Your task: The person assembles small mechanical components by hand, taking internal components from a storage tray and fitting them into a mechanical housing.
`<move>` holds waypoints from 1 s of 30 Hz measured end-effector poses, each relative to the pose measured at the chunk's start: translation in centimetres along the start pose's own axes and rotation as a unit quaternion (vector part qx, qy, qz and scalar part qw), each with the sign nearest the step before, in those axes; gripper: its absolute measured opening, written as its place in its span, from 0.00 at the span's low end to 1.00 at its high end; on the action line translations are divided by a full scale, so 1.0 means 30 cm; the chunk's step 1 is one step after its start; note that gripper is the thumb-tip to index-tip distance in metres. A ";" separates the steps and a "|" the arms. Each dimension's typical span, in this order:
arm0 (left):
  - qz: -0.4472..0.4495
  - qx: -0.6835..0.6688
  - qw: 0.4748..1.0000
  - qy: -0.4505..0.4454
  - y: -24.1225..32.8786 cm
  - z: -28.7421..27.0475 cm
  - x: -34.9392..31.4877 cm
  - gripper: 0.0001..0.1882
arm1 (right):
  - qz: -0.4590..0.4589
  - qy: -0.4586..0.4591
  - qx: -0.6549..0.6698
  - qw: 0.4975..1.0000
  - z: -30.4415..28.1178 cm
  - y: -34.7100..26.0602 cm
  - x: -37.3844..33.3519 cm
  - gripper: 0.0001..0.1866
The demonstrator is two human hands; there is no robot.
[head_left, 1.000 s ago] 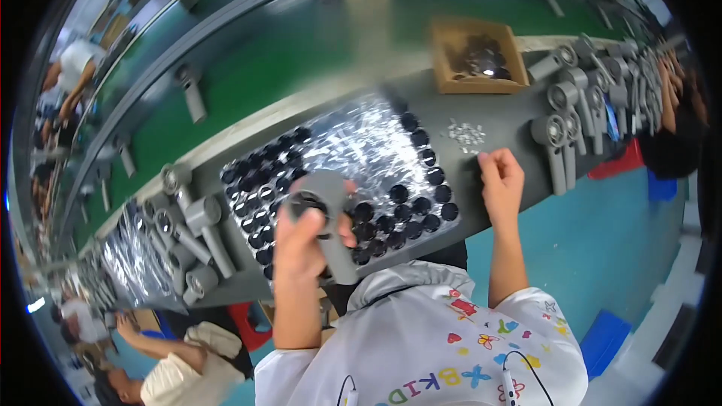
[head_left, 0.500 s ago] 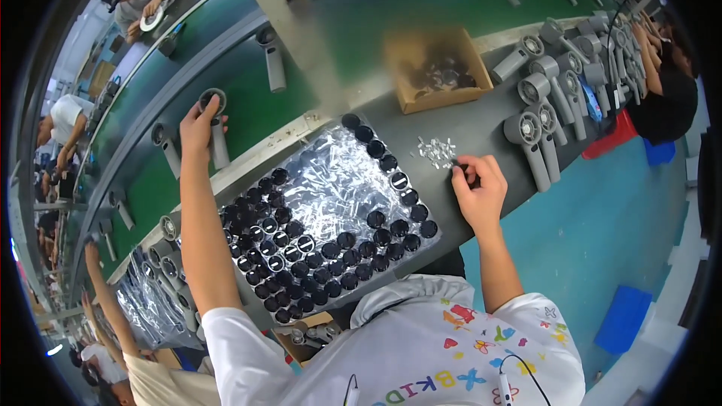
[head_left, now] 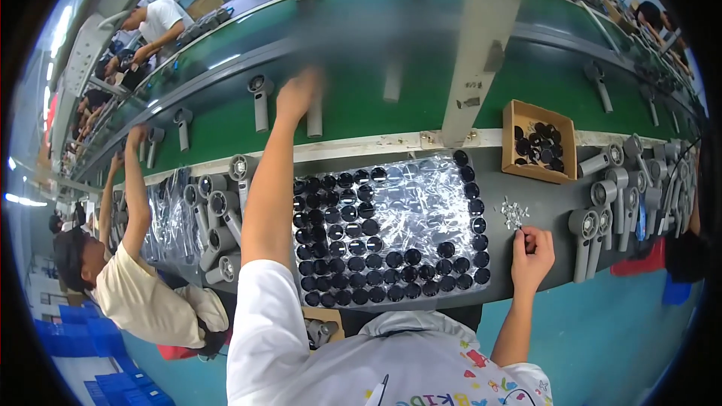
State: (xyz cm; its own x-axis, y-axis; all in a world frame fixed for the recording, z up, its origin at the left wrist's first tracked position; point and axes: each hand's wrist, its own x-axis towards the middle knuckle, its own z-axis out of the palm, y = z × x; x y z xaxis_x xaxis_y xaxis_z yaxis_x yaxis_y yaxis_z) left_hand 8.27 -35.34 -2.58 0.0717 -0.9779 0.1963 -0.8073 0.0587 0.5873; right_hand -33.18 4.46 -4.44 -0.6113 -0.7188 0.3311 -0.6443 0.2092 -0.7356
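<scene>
My left hand [head_left: 299, 94] reaches out over the green conveyor, smeared by motion, so its fingers cannot be read. A grey handheld fan [head_left: 314, 119] lies right beside it, its head blurred and partly hidden by the hand. My right hand [head_left: 532, 252] rests low over the dark workbench with fingers pinched together. A small dark bit shows at the fingertips; its kind is unclear. Just beyond these fingertips is a pile of small pale pieces [head_left: 514, 213]. Between my arms, round black caps [head_left: 374, 278] stand in rows on a clear plastic-covered sheet [head_left: 414, 207].
A cardboard box [head_left: 538, 171] of black caps stands at the bench's back right. Grey fans [head_left: 583, 237] crowd the right end; more fans [head_left: 223, 207] lie left beside plastic bags. A post [head_left: 481, 45] rises at the conveyor edge. A co-worker [head_left: 150, 286] reaches over the conveyor at left.
The head view has swung leftward and levelled. My left hand was gripping a fan by its head over the conveyor; now it is blurred beside a fan. My right hand stays pinched near the pale pieces.
</scene>
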 end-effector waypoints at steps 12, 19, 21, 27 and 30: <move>-0.194 0.206 0.956 0.071 -0.288 -0.133 -0.065 0.31 | -0.016 0.016 0.017 1.000 -0.015 0.021 -0.006 0.04; -0.258 -0.179 0.949 -0.010 -0.367 -0.233 -0.014 0.16 | -0.024 0.012 0.051 0.998 0.007 0.042 -0.009 0.04; -0.295 -0.501 0.814 -0.006 -0.153 -0.248 -0.049 0.12 | -0.005 0.033 0.056 0.998 -0.011 0.066 -0.022 0.05; -0.057 -0.555 0.828 0.054 0.143 -0.472 -0.343 0.11 | 0.041 0.024 0.173 0.984 -0.009 0.092 -0.036 0.03; 0.011 -0.611 0.788 -0.072 0.257 -0.543 -0.596 0.22 | 0.067 0.013 0.200 0.977 -0.021 0.088 -0.039 0.03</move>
State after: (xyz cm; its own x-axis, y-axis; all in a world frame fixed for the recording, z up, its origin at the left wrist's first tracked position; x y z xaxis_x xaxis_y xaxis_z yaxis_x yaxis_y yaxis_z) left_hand 10.31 -14.13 11.22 -0.0730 -0.9814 0.1774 0.3661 0.1391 0.9201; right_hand -34.44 6.27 -6.40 -0.6931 -0.6843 0.2267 -0.3299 0.0214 -0.9438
